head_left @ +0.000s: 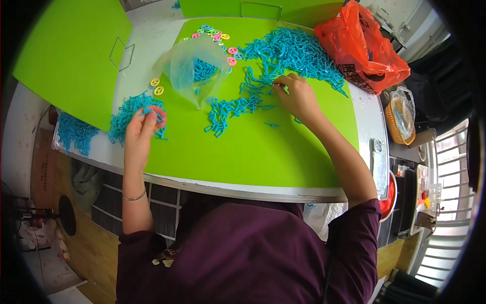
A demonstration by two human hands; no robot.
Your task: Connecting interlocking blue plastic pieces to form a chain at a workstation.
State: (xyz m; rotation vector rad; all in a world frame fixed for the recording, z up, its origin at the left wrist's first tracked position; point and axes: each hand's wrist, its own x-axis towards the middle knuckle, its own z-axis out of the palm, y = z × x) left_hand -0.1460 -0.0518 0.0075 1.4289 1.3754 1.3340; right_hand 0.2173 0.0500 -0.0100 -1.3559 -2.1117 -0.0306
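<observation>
My left hand (139, 133) is closed, pinching small blue plastic links between thumb and fingers. It is over the right side of a tangled blue pile (124, 114) at the table's left. My right hand (299, 97) has its fingertips together at the near edge of a large heap of blue links (296, 50); a bit of blue shows beneath the curled fingers. Between the hands lies a loose spread of links (228, 111). A translucent plastic bag (182, 66) with more blue links in it stands behind that spread.
Colourful small rings (216, 35) lie behind the bag, with two yellow rings (158, 90) left of it. A red plastic bag (362, 48) sits at the back right. A phone (377, 147) lies on the right edge. More blue links (76, 134) hang at the left corner.
</observation>
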